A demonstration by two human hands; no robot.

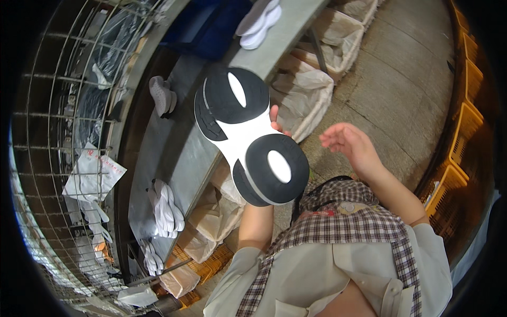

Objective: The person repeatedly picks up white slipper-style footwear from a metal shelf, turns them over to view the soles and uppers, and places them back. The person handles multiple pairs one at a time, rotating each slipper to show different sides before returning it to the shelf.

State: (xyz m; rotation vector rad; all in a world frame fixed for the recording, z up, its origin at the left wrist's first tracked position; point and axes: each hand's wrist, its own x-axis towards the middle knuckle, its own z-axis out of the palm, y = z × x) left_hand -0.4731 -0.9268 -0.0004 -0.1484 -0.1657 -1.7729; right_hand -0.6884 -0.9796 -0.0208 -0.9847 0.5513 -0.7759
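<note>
A white shoe sole [245, 132] with black rubber pads at both ends is raised in front of me. Each pad carries a white oval, and the edge of what looks like a second sole shows along its left side. My left hand [275, 120] grips it from behind; only a few fingertips show past the right edge, and the palm is hidden. To the right, my right hand [351, 145] is held in the air, fingers stretched out and slightly bent, with nothing in it and apart from the sole.
Along the left runs a grey metal bench [185, 158] with a grey sole piece [162, 96], white soles [168, 208] and more white soles [259, 24]. A blue bin [203, 26] stands at the far end. Lined baskets [303, 92] sit below; yellow crates [465, 127] line the right. Wire mesh [50, 113] borders the left.
</note>
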